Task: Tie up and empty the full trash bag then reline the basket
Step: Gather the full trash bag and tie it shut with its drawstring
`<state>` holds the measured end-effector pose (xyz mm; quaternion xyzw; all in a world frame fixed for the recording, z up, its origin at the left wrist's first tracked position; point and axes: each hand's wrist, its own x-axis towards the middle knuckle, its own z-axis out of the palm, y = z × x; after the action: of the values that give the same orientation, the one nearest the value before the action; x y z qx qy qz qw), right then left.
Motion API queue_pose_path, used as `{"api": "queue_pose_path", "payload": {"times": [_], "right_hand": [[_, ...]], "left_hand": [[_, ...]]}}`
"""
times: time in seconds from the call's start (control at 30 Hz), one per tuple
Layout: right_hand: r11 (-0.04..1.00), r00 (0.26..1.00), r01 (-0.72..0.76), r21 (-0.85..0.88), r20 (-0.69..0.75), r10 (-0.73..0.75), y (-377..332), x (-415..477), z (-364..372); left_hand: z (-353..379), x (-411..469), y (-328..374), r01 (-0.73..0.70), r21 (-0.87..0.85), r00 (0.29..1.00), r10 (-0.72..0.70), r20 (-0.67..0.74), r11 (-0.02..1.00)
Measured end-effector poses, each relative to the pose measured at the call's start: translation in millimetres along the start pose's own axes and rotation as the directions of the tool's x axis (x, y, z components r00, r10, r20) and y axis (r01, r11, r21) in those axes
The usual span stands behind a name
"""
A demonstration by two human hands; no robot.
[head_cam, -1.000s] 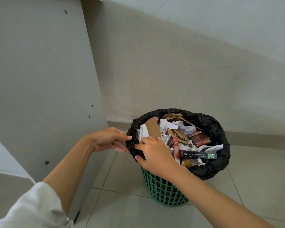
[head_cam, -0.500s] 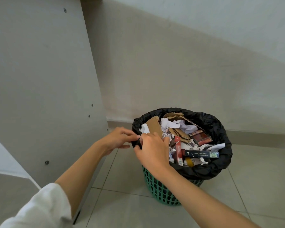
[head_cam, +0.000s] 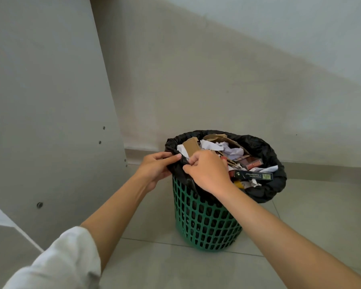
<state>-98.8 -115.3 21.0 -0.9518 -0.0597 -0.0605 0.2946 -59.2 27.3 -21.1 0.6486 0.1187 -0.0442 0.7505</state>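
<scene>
A green lattice basket stands on the tiled floor by the wall. A black trash bag lines it, its edge rolled over the rim. The bag is full of torn cardboard, crumpled white paper and small boxes. My left hand pinches the bag's edge at the near left of the rim. My right hand grips the same stretch of black plastic just to the right, fingers curled over it. The part of the bag under both hands is hidden.
A grey furniture panel with screws rises close on the left of the basket. The wall and its skirting run right behind it. Grey floor tiles lie open to the right and in front.
Both hands have shifted a little up and along the near-left rim, and keep hold of the bag's edge. The view has pulled back, so more of the basket's side shows.
</scene>
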Motion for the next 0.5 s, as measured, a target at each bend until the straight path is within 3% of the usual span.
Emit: {"api": "queue_pose_path", "payload": {"times": [0.17,0.27,0.4,0.5], "right_hand": [[0.949,0.983,0.127,-0.289,0.167,-0.080,6.2,-6.5,-12.8],[0.920,0.947,0.191,-0.343,0.310,-0.081,12.2,-7.1,-21.9],[0.997,0.846,0.055,0.055,0.528,-0.075,27.1,-6.0,-49.4],[0.976,0.873,-0.006,0.218,0.478,-0.101,37.5,-8.2,-50.2]], "left_hand": [[-10.0,8.4,-5.0,-0.017,0.014,0.990,0.018,-0.139,1.000],[-12.7,11.5,-9.1,-0.007,0.040,0.982,0.014,-0.190,0.999],[-5.2,15.1,-9.6,-0.031,0.006,0.970,0.031,-0.240,1.000],[5.3,6.9,-14.2,-0.103,0.090,0.953,0.125,-0.276,0.991]]}}
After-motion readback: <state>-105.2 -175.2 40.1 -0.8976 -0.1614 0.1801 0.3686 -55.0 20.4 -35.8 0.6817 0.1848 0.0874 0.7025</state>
